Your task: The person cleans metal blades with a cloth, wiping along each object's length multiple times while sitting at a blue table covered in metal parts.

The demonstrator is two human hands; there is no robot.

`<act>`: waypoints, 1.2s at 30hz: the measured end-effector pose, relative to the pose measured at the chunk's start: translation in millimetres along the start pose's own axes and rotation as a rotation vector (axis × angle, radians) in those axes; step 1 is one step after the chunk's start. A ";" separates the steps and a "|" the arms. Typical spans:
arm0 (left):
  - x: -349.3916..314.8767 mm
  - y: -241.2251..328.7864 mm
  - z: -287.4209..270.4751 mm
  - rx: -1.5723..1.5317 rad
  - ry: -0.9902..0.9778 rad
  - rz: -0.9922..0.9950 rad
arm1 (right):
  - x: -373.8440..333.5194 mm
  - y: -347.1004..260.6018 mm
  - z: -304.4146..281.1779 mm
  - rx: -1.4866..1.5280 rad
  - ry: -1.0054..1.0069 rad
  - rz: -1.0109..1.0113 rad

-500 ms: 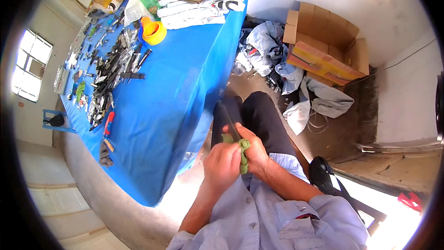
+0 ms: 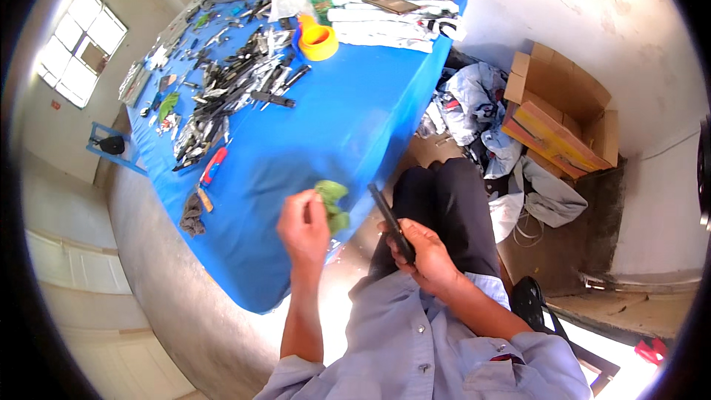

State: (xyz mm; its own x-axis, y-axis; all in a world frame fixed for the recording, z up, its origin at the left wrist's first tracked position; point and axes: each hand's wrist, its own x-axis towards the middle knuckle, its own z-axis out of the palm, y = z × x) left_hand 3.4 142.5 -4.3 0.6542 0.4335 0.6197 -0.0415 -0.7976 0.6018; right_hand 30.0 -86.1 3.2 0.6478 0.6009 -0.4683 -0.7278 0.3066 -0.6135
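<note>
Left hand (image 2: pixel 302 228) fingers pinched on crumpled green cloth (image 2: pixel 331 203), raised over edge of blue table (image 2: pixel 355 126). Right hand (image 2: pixel 424 253) fingers wrapped round dark slim bar (image 2: pixel 388 221), tilted upright above lap, face exposed toward cloth. Tools (image 2: pixel 229 92) heaped farther back.

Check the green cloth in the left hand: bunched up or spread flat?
Bunched up. The green cloth sits as a crumpled wad pinched in the left hand's fingertips, above the edge of the blue table.
</note>
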 end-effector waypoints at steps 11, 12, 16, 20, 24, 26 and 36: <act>-8.9 -130.1 -63.6 -0.022 0.134 -0.349 | 3.3 -43.7 21.1 0.035 0.002 -0.162; -9.6 -129.2 -62.4 -0.036 0.140 -0.361 | -0.8 -48.3 24.1 0.039 0.011 -0.181; -12.7 -134.8 -66.8 -0.018 0.143 -0.338 | -13.8 -68.4 37.1 0.036 0.027 -0.267; -12.5 -126.5 -65.9 -0.038 0.145 -0.377 | -5.1 -84.1 42.1 0.023 0.028 -0.318; -7.4 -118.3 -68.3 0.012 0.118 -0.408 | 25.6 -80.2 36.2 0.045 0.029 -0.278; -8.0 -116.2 -65.4 0.034 0.104 -0.431 | 39.1 -76.2 38.5 0.004 0.043 -0.216; 0.4 -94.9 -74.7 0.029 0.110 -0.577 | 101.8 -30.7 36.7 -0.313 0.032 -0.072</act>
State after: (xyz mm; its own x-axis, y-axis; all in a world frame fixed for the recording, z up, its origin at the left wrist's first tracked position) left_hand -48.8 249.7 -23.6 0.4831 0.8404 0.2457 0.3195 -0.4304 0.8442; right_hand 110.0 -7.3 -2.3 0.7054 0.5609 -0.4335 -0.5785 0.1021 -0.8093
